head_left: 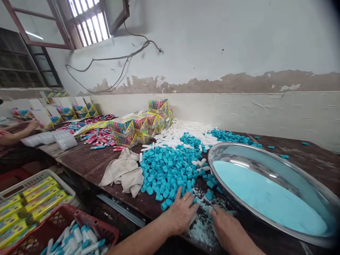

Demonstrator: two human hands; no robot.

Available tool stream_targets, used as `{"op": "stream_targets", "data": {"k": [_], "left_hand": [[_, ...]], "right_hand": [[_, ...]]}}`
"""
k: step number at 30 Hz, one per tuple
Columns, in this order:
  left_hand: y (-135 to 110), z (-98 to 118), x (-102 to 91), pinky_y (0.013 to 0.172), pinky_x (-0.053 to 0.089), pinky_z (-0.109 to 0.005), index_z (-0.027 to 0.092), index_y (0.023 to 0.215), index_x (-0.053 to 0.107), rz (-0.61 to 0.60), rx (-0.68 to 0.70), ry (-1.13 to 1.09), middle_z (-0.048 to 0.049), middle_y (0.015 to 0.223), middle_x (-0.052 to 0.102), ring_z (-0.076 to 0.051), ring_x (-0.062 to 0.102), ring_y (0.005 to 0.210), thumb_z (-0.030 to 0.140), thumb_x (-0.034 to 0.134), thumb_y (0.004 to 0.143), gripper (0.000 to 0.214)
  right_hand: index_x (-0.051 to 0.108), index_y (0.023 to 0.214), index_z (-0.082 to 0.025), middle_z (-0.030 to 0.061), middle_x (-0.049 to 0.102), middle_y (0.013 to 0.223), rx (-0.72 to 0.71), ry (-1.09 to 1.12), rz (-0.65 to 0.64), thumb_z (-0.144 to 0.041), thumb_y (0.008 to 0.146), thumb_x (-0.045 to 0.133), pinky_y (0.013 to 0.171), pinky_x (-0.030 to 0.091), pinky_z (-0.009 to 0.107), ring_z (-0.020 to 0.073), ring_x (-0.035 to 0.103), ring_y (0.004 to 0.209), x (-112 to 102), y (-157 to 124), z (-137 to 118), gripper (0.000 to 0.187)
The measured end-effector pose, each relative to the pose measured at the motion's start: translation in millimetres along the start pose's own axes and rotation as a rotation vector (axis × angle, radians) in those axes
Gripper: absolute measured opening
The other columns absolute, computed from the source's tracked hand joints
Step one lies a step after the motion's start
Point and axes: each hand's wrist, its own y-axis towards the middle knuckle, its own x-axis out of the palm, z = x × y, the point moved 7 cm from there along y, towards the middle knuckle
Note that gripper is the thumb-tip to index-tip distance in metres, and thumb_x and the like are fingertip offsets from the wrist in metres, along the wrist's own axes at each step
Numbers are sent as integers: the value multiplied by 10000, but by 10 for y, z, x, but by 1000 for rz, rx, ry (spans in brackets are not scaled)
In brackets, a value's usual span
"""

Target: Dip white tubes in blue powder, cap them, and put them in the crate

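Observation:
My left hand, with a ring on one finger, rests at the near edge of a heap of small blue caps. Its fingers are spread, touching the nearest caps. To its right, my right hand lies low over the table, fingers stretched out, partly seen from the back. Blue powder is smeared on the dark table between the hands. Right of them stands a wide metal basin with light blue powder in it. White tubes lie heaped behind the caps.
A crumpled cloth lies left of the caps. Packed display boxes stand farther back, near loose pink and blue tubes. Lower left, a red crate holds blue-and-white tubes beside a pale crate. Another person's arm is at far left.

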Motion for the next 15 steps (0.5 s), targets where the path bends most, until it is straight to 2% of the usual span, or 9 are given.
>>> {"op": "stream_targets", "data": {"k": [2, 5, 7, 9, 12, 15], "left_hand": [[10, -148, 26, 1031, 176, -557, 175, 1176, 439, 39, -16, 33, -99, 1164, 488, -237, 358, 1182, 365, 274, 911, 366], [70, -455, 45, 1026, 181, -558, 181, 1188, 435, 93, -73, 62, -106, 1170, 492, -243, 358, 1193, 354, 321, 901, 354], [155, -682, 27, 1025, 174, -564, 183, 1168, 453, 116, -134, 57, -109, 1175, 491, -247, 356, 1199, 344, 376, 885, 334], [268, -885, -7, 1026, 179, -558, 187, 1136, 476, 126, -188, 42, -105, 1188, 486, -245, 353, 1204, 319, 417, 872, 301], [443, -1137, -59, 1029, 203, -530, 204, 1116, 493, 133, -250, 30, -96, 1224, 466, -244, 343, 1212, 307, 469, 851, 285], [547, -1342, -115, 1012, 257, -505, 227, 1123, 506, 135, -315, 27, -90, 1266, 441, -260, 330, 1225, 346, 484, 842, 306]], "right_hand": [[649, 820, -182, 134, 665, 864, 85, 125, -4, -57, 662, 420, 606, 526, 347, 264, 637, 702, -23, 193, 31, 305], [622, 911, -169, 130, 645, 903, 197, 318, 38, -149, 750, 425, 709, 506, 372, 265, 617, 821, -160, 665, 55, 255], [569, 1053, -135, 125, 619, 989, 247, 426, 68, -138, 765, 427, 804, 478, 356, 234, 588, 922, -292, 993, 47, 321], [498, 1174, -125, 137, 552, 1137, 273, 482, 91, -128, 761, 448, 868, 451, 371, 235, 533, 1036, -429, 1196, 4, 416], [486, 1207, -159, 129, 510, 1213, 181, 499, 67, -171, 799, 447, 866, 465, 366, 243, 504, 1091, -550, 1117, -169, 410], [523, 1179, -214, 99, 553, 1186, 57, 432, 79, -261, 849, 427, 809, 509, 327, 239, 558, 1033, -552, 611, -223, 347]]}}
